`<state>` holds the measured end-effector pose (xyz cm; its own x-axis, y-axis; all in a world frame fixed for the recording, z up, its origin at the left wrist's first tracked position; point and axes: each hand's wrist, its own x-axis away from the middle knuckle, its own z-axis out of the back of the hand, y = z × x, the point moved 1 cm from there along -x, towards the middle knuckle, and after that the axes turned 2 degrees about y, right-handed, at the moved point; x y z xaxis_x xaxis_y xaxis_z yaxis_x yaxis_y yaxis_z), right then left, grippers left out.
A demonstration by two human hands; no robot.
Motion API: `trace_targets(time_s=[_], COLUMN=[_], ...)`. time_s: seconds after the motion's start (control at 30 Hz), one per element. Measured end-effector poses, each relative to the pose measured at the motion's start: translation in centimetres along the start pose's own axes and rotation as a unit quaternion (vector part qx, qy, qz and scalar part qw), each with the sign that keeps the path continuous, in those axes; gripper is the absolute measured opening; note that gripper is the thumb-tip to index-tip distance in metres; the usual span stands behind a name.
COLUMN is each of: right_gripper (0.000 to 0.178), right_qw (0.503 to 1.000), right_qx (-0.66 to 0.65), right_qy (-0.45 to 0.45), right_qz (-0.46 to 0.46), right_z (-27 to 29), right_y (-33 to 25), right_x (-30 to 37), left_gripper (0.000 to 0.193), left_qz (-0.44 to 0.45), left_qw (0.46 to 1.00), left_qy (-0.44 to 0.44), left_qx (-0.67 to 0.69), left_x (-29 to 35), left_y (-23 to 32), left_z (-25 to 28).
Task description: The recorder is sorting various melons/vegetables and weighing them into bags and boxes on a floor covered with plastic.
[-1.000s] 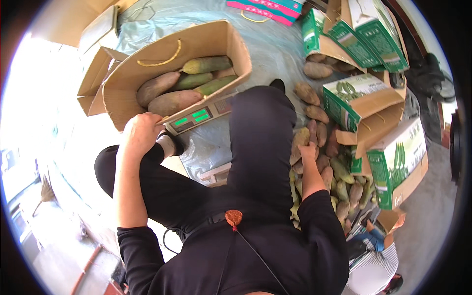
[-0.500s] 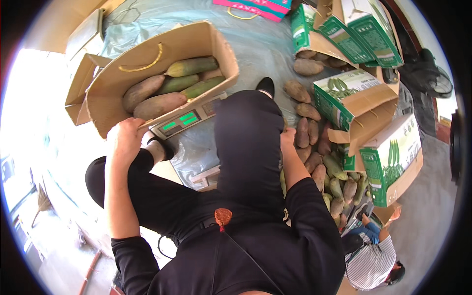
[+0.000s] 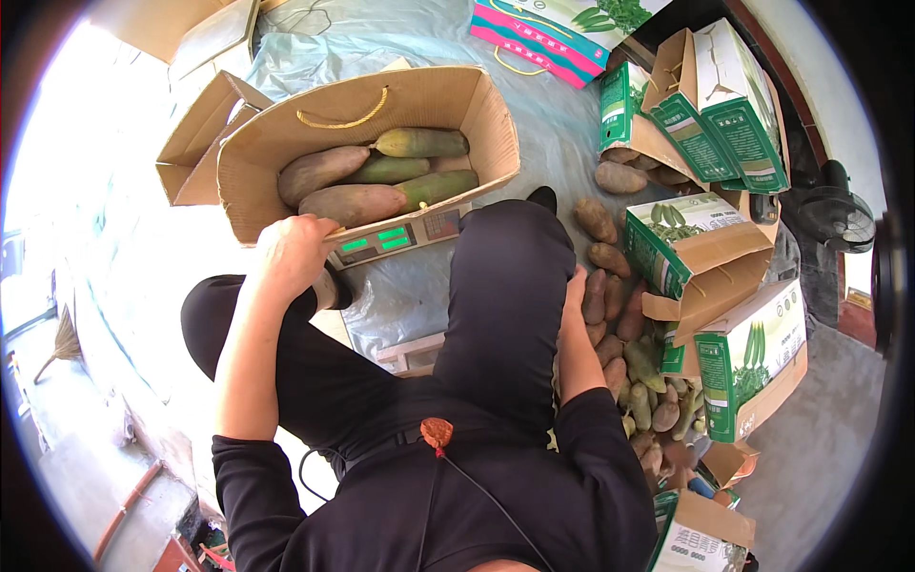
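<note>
A cardboard carton [image 3: 250,186] with a yellow rope handle stands open on a weighing scale [image 3: 419,232] with lit green digits. Several large radishes lie in it, some green [image 3: 421,143], some brownish red [image 3: 353,204]. My left hand [image 3: 294,250] is closed on the carton's near edge, fingers over the rim. Down beside my raised right knee is my right hand [image 3: 575,291]; the knee hides its fingers, so what it holds, if anything, cannot be seen. It is close to a heap of radishes [image 3: 643,362] on the floor.
Green and white cartons [image 3: 701,238] stand and lie along the right, one [image 3: 701,534] at the lower right. Blue plastic sheeting [image 3: 381,48] covers the floor ahead. A pink and teal box [image 3: 538,43] lies at the top, a black fan [image 3: 839,214] at the far right.
The view has shifted, so the scale and carton appear farther right. My left hand stays on the rim. At the lower right a carton now shows where a person in a striped top was.
</note>
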<state>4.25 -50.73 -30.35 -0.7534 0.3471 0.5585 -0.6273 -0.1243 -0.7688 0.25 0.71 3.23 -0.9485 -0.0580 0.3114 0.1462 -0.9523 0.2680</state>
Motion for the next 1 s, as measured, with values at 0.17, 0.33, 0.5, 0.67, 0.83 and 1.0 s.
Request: trace_targets(time_s=[0.17,0.33,0.5,0.67,0.83,1.0], right_gripper=[0.081,0.083,0.076,0.054,0.073,0.069], right_qw=[0.962,0.889,0.809,0.770,0.643,0.631], right_qx=[0.074,-0.069,-0.026,0.125,0.334,0.307], right_qy=[-0.066,-0.190,-0.218,-0.365,-0.344,-0.264], right_qz=[0.256,0.412,0.545,0.508,0.597,0.662], right_z=[-5.8,-6.9,-9.5,-15.8,-22.4,-23.1], right_y=[-18.9,-35.7,-44.7,-46.3,-40.8,-39.1], right_x=[8.6,17.0,22.9,28.0,24.0,20.7], left_gripper=[0.018,0.019,0.021,0.021,0.023,0.023], left_qz=[0.035,0.026,0.028,0.038,0.014,0.027], left_qw=[0.999,1.000,1.000,0.999,1.000,0.999], left_qy=[0.003,0.003,-0.009,-0.026,-0.020,-0.030], left_qx=[-0.014,0.000,0.004,-0.007,-0.005,-0.003], left_x=[2.6,2.2,2.0,2.2,2.0,1.7], left_y=[-1.3,-1.2,-0.9,-0.8,-1.0,-1.1], left_z=[0.4,0.3,0.8,1.1,0.7,0.4])
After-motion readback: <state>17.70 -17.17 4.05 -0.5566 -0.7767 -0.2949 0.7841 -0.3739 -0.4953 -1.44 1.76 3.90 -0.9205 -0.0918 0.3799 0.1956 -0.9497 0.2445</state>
